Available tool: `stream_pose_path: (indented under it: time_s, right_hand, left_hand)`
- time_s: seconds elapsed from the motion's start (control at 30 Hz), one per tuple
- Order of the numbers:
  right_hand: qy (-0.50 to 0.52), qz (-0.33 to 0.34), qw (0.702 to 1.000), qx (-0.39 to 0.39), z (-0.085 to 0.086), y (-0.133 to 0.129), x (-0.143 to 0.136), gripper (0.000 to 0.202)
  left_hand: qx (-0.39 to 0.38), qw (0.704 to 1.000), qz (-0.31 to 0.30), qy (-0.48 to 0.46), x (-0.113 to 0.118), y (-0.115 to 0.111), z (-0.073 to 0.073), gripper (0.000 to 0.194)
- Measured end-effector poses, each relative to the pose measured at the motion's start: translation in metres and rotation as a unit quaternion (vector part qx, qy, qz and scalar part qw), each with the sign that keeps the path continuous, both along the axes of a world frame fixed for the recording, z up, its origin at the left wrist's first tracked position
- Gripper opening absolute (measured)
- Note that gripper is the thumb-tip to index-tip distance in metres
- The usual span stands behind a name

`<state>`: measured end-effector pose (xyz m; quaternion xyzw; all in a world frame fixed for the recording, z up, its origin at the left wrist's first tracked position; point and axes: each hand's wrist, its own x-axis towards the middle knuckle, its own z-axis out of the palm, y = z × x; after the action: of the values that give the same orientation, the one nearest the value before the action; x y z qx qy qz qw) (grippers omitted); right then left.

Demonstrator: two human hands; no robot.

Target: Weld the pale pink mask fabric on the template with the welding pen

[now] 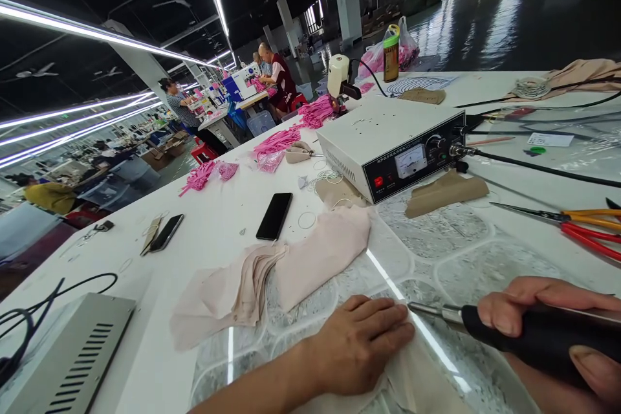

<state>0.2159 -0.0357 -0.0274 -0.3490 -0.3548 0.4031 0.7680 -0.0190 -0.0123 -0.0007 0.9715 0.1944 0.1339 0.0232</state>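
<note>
My left hand [359, 343] bends over a piece of thin beige fabric [429, 381] at the bottom middle, fingers together, pressing it onto the clear patterned mat [499, 265]. Its thumb is hidden. In my right hand [548, 323] is a black-handled ultrasonic cutter [524, 330], wrapped by the fingers. The cutter's slim metal tip points left and ends close to my left fingertips. Beyond my left hand lies a stack of beige fabric pieces [252, 284], partly fanned out, with another pale piece [325, 252] beside it.
A control box [398, 136] with a dial stands behind the mat. Scissors [557, 213] with orange and red handles lie at right. Two phones [274, 216] [166, 233], pink bundles [276, 141] and a bottle [391, 58] are on the table. A vented grey box [77, 349] sits at left.
</note>
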Motion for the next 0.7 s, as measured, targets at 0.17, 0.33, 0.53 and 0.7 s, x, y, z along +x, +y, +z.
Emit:
stream_pose_path:
  time_s: [0.17, 0.33, 0.53, 0.7]
  right_hand:
    - [-0.009, -0.039, 0.999, 0.009, 0.004, 0.001, -0.005, 0.021]
    - [-0.025, -0.079, 0.996, -0.038, 0.008, -0.005, -0.011, 0.020]
    - [-0.018, -0.063, 0.998, -0.003, 0.007, -0.005, -0.009, 0.019]
    - [-0.032, -0.034, 0.999, 0.016, 0.010, -0.001, -0.010, 0.017]
  left_hand:
    - [0.002, 1.000, 0.001, 0.002, 0.000, 0.000, -0.001, 0.035]
    - [-0.002, 1.000, 0.005, 0.002, 0.000, -0.001, 0.000, 0.035]
    - [-0.012, 1.000, 0.004, 0.013, 0.000, -0.001, 0.000, 0.035]
    - [-0.017, 1.000, 0.004, 0.010, 0.001, -0.002, 0.000, 0.035]
